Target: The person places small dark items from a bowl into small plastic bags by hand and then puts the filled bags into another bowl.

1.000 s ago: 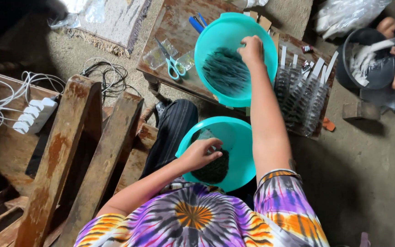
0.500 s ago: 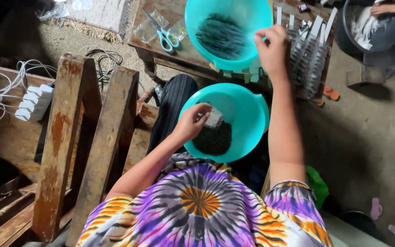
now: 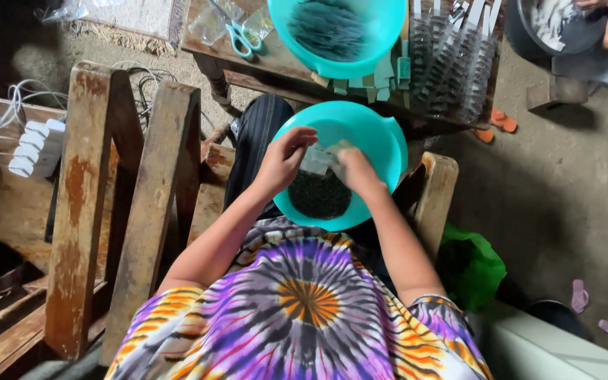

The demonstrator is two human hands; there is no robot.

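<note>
On the person's lap sits a turquoise bowl (image 3: 381, 141) holding a heap of small dark pieces (image 3: 318, 193); above it, the left hand (image 3: 284, 158) and right hand (image 3: 357, 172) each pinch one edge of a small clear packet (image 3: 320, 156), fingers curled, not flat. Beyond, on the wooden table (image 3: 262, 60), a second turquoise bowl (image 3: 381, 35) holds dark strips (contents otherwise indistinct), flanked by clear packets (image 3: 212, 24) beside turquoise-handled scissors (image 3: 237, 39) and upright rows of filled clear sleeves (image 3: 452, 67).
</note>
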